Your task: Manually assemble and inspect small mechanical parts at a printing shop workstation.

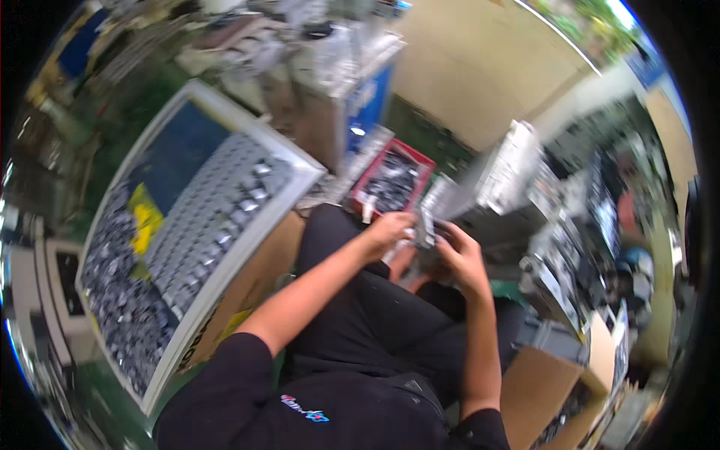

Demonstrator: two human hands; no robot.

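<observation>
Cluttered workshop, white-rimmed tray (309, 174) frame left; slim grey pc (427, 225) nr ctr, long axis approx. up-down, betw. hands: R hand (461, 255) grips lower right side, L hand (388, 231) fingers narrow at left, hold unclear

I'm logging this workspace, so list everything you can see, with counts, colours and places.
Small part: one, grey, between the hands
Red box: one, red, just beyond the hands
Box pieces: many, dark, in the red box
Tray: one, pale-rimmed, left
Rowed parts: many, grey, in the tray
Loose pieces: many, dark and silvery, tray's left side
Yellow piece: one, yellow, in the tray
Open carton: one, brown, lower right
Clutter: uncountable, mixed, right, blurred
Trousers: one pair, black, centre
Left hand: one, bare, left of the part
Right hand: one, bare, at the part
</observation>
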